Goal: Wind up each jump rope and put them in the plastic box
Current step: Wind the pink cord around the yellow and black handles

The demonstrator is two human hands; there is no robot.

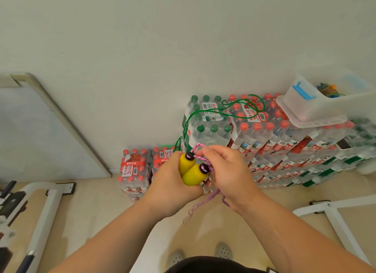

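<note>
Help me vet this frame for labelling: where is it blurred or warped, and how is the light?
Head view: the yellow handles in the left hand are sharp; the pink rope hanging below the right hand is blurred; the plastic box at the edge is soft and stretched; the board frame leans from wide-angle distortion; light is soft and even, with faint shadows on the floor.

Atop bottle packs [284,142], plastic box [305,108] (open-topped) sits unobstructed.

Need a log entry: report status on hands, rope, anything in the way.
Left hand grips both yellow handles. Right hand pinches pink rope, rest hangs unwound. Green rope loose on water bottles, outside plastic box.
</note>
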